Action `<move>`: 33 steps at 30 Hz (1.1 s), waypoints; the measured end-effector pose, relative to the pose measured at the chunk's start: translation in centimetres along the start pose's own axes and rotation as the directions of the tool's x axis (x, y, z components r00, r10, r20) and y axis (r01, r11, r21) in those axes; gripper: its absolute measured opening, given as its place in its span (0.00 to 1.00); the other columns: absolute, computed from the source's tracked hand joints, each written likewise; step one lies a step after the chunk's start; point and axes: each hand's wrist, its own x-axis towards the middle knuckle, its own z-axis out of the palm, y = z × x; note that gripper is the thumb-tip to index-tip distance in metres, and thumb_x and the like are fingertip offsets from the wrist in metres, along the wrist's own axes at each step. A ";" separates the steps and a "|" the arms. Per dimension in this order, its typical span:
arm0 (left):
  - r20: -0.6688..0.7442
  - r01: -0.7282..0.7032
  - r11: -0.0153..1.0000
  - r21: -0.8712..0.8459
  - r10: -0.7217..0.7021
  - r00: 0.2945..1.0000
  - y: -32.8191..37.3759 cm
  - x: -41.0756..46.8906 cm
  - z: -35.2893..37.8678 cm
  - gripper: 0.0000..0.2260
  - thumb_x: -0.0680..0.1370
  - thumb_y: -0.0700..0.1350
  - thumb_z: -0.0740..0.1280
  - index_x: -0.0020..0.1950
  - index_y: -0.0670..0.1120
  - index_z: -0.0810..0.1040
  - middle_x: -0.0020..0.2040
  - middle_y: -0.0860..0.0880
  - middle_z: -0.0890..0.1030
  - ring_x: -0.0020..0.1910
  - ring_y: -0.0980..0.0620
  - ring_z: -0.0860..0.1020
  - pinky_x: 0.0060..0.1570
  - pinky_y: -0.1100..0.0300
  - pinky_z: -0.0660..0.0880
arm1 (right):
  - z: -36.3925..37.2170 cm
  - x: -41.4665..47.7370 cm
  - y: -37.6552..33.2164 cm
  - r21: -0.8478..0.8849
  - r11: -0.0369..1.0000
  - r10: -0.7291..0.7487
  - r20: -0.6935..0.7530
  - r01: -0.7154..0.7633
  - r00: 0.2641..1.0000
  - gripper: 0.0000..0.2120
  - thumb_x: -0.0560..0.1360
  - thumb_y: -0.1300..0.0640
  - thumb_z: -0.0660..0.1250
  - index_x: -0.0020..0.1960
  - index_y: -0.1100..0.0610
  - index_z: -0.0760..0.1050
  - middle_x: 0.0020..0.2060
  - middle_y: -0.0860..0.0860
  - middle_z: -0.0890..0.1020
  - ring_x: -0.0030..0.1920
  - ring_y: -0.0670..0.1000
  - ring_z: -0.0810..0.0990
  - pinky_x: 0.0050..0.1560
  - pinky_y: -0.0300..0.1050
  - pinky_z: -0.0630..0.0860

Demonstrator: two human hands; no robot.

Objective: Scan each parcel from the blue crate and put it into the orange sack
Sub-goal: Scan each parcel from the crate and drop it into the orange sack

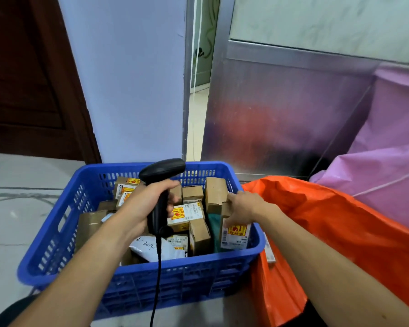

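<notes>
Two forearms enter from the bottom edge, both cut off by the frame; one cable (pixel 158 274) hangs from the scanner down past the crate's near wall and out of view.

One blue crate (pixel 151 267) stands on the floor (pixel 14 208).

Left hand (pixel 144 204): fingers wrapped round the handle of the one black scanner (pixel 162 169), held upright above the crate's middle, its head over the far rim.

Right hand (pixel 244 207): clamped over the top of one labelled box (pixel 235 233); fingers curl down its left face; the box stands upright in the crate against the right wall.

Parcels in the crate: at least ten cardboard boxes in all, six with yellow-and-red labels showing; one white mailer (pixel 149 250) with handwriting, partly behind the cable; one green parcel (pixel 213 228), mostly hidden between boxes. Exact count not possible; lower layers are covered, and both hands hide some.

One orange sack (pixel 340 227) lies touching the crate's right side; its inside is hidden by the right forearm. One labelled packet (pixel 270 252) shows at the sack's edge just beside the crate; whether it is inside cannot be told.

Behind: one pink sack (pixel 392 142), cut off at right; one metal panel (pixel 281 109); one pale wall (pixel 128 79); one dark door (pixel 28 79), cut off at left.
</notes>
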 end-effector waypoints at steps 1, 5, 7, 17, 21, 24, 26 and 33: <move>-0.014 -0.004 1.000 -0.008 0.004 1.000 0.0 -0.4 -0.2 0.07 0.78 0.44 0.73 0.51 0.41 0.81 0.35 0.44 0.81 0.27 0.51 0.75 0.30 0.57 0.75 | -0.5 -0.3 0.1 0.046 0.999 0.015 -0.026 -0.014 1.000 0.24 0.72 0.35 0.73 0.58 0.48 0.71 0.50 0.47 0.79 0.50 0.48 0.79 0.53 0.47 0.79; -0.059 0.001 0.999 -0.039 -0.003 0.998 -0.4 -2.5 -0.3 0.06 0.80 0.43 0.72 0.47 0.41 0.80 0.35 0.43 0.83 0.25 0.51 0.74 0.27 0.59 0.76 | -2.6 -1.4 0.6 0.309 0.950 0.088 -0.108 -0.051 0.990 0.23 0.69 0.30 0.72 0.51 0.47 0.75 0.46 0.46 0.83 0.49 0.48 0.82 0.53 0.50 0.81; -0.098 0.003 0.997 -0.078 -0.010 0.995 -0.9 -3.4 -0.4 0.05 0.80 0.42 0.72 0.47 0.41 0.80 0.36 0.42 0.84 0.27 0.50 0.75 0.29 0.58 0.77 | -3.8 -2.2 0.5 0.389 0.920 0.113 -0.170 -0.039 0.979 0.23 0.70 0.31 0.72 0.51 0.48 0.75 0.45 0.46 0.84 0.47 0.48 0.83 0.52 0.51 0.82; -0.158 -0.027 0.967 -0.252 -0.013 0.987 -2.2 -6.5 -0.3 0.06 0.80 0.43 0.72 0.47 0.40 0.82 0.35 0.44 0.84 0.31 0.48 0.78 0.31 0.59 0.80 | -4.5 -6.8 -0.4 0.843 0.529 0.248 -0.265 0.099 0.932 0.26 0.73 0.42 0.76 0.56 0.54 0.66 0.47 0.54 0.85 0.37 0.53 0.88 0.38 0.51 0.86; -0.117 -0.078 0.963 -0.256 0.050 0.992 -1.6 -7.4 -0.3 0.08 0.78 0.44 0.74 0.49 0.40 0.83 0.39 0.42 0.84 0.34 0.47 0.79 0.35 0.56 0.80 | -4.9 -7.3 0.0 0.932 0.343 0.176 -0.184 0.115 0.967 0.26 0.76 0.47 0.74 0.65 0.56 0.65 0.54 0.58 0.84 0.37 0.57 0.88 0.36 0.47 0.84; -0.110 -0.099 0.966 -0.237 0.075 0.991 -1.6 -7.6 -0.5 0.11 0.75 0.44 0.76 0.52 0.38 0.84 0.42 0.40 0.84 0.37 0.46 0.81 0.44 0.52 0.80 | -4.9 -7.3 0.3 0.942 0.317 0.131 -0.155 0.106 0.979 0.22 0.78 0.51 0.73 0.66 0.55 0.68 0.53 0.57 0.85 0.40 0.56 0.89 0.42 0.48 0.85; -0.091 -0.106 0.965 -0.241 0.087 0.992 -1.5 -7.6 -0.6 0.13 0.73 0.44 0.76 0.52 0.37 0.84 0.41 0.39 0.83 0.36 0.45 0.81 0.42 0.52 0.81 | -5.1 -6.7 0.3 0.950 0.286 0.112 -0.161 0.123 0.981 0.20 0.77 0.54 0.74 0.65 0.56 0.71 0.52 0.55 0.86 0.43 0.54 0.89 0.47 0.49 0.86; -0.050 -0.108 0.978 -0.177 0.100 0.994 -1.5 -6.7 -0.6 0.14 0.73 0.45 0.78 0.52 0.36 0.84 0.43 0.39 0.82 0.36 0.45 0.80 0.41 0.51 0.80 | -5.7 -5.3 -0.6 0.956 0.226 0.102 -0.216 0.188 0.971 0.16 0.75 0.61 0.73 0.58 0.55 0.70 0.54 0.52 0.84 0.49 0.51 0.87 0.56 0.55 0.84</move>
